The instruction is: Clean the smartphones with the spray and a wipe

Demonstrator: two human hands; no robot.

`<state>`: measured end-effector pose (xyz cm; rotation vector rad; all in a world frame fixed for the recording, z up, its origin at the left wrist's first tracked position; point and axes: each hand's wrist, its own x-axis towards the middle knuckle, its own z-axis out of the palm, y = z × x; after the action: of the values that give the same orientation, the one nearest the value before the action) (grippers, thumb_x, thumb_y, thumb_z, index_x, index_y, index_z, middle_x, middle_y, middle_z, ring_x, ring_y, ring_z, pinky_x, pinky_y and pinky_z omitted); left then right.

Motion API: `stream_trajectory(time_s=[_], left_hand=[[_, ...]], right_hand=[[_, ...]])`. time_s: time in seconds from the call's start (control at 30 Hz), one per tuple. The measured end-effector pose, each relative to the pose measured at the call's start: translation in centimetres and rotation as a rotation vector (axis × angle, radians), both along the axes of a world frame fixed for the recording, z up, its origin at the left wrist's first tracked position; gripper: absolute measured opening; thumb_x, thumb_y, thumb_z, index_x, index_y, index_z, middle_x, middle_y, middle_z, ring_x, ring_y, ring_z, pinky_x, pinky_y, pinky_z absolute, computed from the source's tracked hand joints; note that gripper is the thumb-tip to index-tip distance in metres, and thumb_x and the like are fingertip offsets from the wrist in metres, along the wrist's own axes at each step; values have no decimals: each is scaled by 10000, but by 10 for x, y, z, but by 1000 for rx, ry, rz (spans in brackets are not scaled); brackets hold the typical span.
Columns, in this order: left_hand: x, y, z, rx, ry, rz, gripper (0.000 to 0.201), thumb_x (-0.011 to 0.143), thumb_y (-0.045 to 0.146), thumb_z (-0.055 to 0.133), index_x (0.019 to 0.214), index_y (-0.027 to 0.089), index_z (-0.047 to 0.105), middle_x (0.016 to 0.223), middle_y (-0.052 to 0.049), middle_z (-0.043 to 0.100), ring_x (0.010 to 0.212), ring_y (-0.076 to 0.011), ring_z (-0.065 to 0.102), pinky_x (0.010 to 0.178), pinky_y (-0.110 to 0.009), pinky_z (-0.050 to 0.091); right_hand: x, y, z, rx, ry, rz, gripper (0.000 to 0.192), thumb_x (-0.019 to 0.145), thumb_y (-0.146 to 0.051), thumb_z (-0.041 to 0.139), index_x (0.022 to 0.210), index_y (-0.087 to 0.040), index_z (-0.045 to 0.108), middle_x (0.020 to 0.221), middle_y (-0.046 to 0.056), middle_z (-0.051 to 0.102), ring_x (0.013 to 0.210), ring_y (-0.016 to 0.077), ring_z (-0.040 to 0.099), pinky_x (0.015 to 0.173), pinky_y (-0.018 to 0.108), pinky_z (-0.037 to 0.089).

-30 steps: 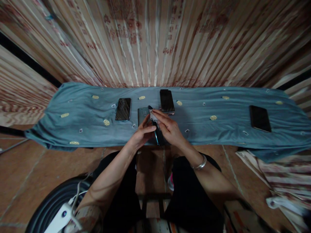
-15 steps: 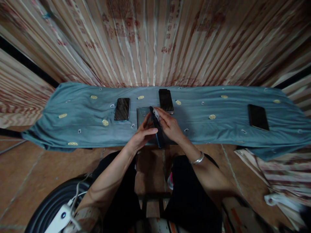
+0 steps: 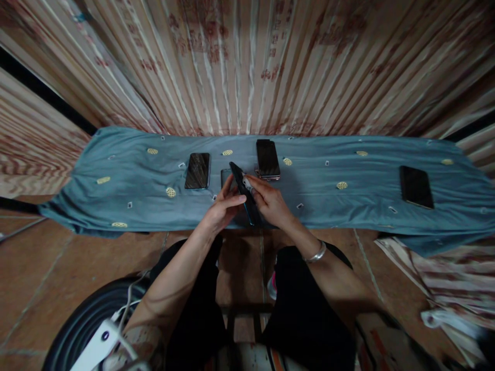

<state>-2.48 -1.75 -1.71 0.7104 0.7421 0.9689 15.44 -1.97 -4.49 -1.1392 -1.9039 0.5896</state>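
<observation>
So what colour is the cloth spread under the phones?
Blue-grey, dotted with small yellow oval motifs: the cloth, clearest in the head view.

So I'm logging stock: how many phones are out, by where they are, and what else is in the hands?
Phones lying on the cloth: 3
Phones held in both hands: 1
White wipes in right hand: 1
Grey cases under the hands: 1
Total: 6
</observation>
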Motion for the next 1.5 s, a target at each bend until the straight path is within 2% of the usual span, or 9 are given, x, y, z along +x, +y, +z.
stream_trajectory(time_s=[0.3,0.4,0.57,0.8,0.9,1.1,1.27,1.5], left_hand=[[-10,12,6,96,-20,41,745,598,215,875,1305,242,642,1253,-72,753,1249,-300,676,1033,-421,545],[-12,14,10,75,-38,71,715,619,183,850,1301,233,642,1220,-79,766,1256,-295,681,1037,-414,553],[-17,16,10,24,-51,152,734,666,138,813,1351,281,591,1210,-53,768,1253,-286,696,987,-400,582],[-20,21,7,-16,-70,222,560,657,135,829,1172,231,632,1088,-38,780,1276,-289,682,1020,-423,573],[-19,22,6,-18,-58,244,627,633,134,852,1198,237,600,1049,-23,775,1281,-281,679,1009,-414,570],[-13,24,2,-32,-46,347,842,607,57,856,1335,298,508,1077,14,755,1268,-250,690,1011,-388,554],[-9,24,1,-46,-40,363,996,608,78,883,1458,326,428,1084,18,738,1250,-235,699,983,-340,550],[-7,24,-1,-54,-52,366,1093,640,68,870,1549,392,357,1141,32,730,1136,-175,734,893,-261,569]], right_hand=[[-7,-14,10,41,-94,62,570,948,-100,433,1474,-226,615,1497,67,656,1406,229,595,1237,475,453],[-9,-20,15,39,-108,63,568,943,-94,427,1454,-240,629,1475,53,673,1379,224,615,1228,466,461],[-10,-27,19,-6,-113,54,556,934,-91,443,1421,-259,653,1432,51,701,1317,236,655,1180,469,500],[-9,-31,23,-42,-119,48,475,919,-96,455,1300,-205,717,1293,84,763,1200,244,710,1086,399,550],[-10,-33,26,-47,-133,38,446,914,-94,465,1262,-189,728,1234,98,776,1152,256,721,1051,397,558],[-15,-37,33,-45,-149,9,375,938,-137,514,1219,-243,738,1229,57,780,1134,239,713,1040,379,554],[-20,-38,39,-25,-116,-15,389,963,-172,508,1283,-235,720,1293,76,757,1204,252,695,1101,415,535],[-25,-43,41,24,-47,-40,436,980,-208,483,1347,-280,708,1382,44,727,1308,240,658,1195,447,483]])
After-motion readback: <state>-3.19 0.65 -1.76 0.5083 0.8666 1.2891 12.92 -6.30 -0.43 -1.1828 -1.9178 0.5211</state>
